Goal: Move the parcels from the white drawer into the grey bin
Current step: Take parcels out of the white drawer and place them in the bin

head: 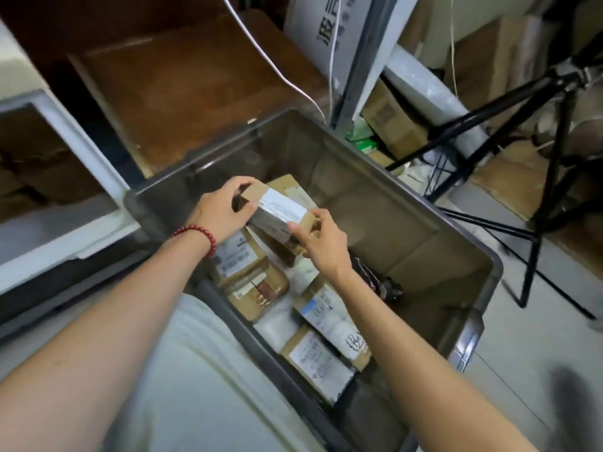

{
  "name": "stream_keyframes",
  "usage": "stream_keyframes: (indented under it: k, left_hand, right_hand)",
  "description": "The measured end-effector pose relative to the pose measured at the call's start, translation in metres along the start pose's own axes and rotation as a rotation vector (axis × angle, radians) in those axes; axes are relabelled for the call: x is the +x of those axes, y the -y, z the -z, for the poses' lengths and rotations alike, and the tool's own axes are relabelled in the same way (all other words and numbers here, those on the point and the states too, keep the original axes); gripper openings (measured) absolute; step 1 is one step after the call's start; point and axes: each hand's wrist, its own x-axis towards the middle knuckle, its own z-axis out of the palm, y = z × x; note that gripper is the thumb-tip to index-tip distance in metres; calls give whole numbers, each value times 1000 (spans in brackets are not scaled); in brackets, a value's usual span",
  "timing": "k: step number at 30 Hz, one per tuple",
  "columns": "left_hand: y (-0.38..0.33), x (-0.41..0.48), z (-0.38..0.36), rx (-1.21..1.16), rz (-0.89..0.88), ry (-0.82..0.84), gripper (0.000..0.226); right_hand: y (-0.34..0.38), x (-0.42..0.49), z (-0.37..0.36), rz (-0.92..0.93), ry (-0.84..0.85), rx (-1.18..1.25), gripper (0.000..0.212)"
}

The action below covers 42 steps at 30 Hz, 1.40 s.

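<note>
A small cardboard parcel (277, 210) with a white label hangs over the inside of the grey bin (375, 177). My left hand (225, 207) grips its far left end, and my right hand (318, 239) pinches its near right end. Several labelled cardboard parcels (248, 272) lie packed along the bin's left side, more of them (326, 347) nearer to me. The bin's right half shows bare brown floor. The white drawer (65, 230) stands open at the left edge, with brown boxes dimly seen inside.
A black tripod (538, 177) stands right of the bin. Behind the bin are a brown wooden board (195, 83), white cables (277, 70) and a metal shelf post (362, 66) with boxes beyond. A dark small object (385, 285) lies in the bin.
</note>
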Motion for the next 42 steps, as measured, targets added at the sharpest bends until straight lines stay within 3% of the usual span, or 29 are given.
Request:
stream_keyframes:
  k: [5, 9, 18, 21, 25, 31, 36, 42]
  left_hand:
    - [7, 20, -14, 264, -12, 85, 43]
    - [17, 28, -15, 452, -89, -14, 37]
    - [20, 26, -10, 478, -37, -118, 37]
    - [18, 24, -10, 487, -24, -141, 37]
    - [19, 20, -6, 492, -8, -155, 37]
    - [11, 14, 1, 531, -10, -146, 38]
    - [2, 2, 24, 594, -2, -252, 37]
    - [1, -37, 52, 629, 61, -302, 38]
  right_hand:
    - [-11, 13, -25, -60, -48, -36, 51]
    - [-16, 25, -36, -110, -58, -69, 51]
    - [-12, 37, -72, -146, -64, -132, 48]
    - [-15, 40, -81, -162, 30, -142, 43]
    - [-20, 45, -87, -101, 124, -308, 44]
    - [-24, 57, -64, -47, 283, -868, 44]
    - [-13, 41, -54, 100, 117, -766, 52]
    - [34, 20, -54, 262, 78, -716, 58]
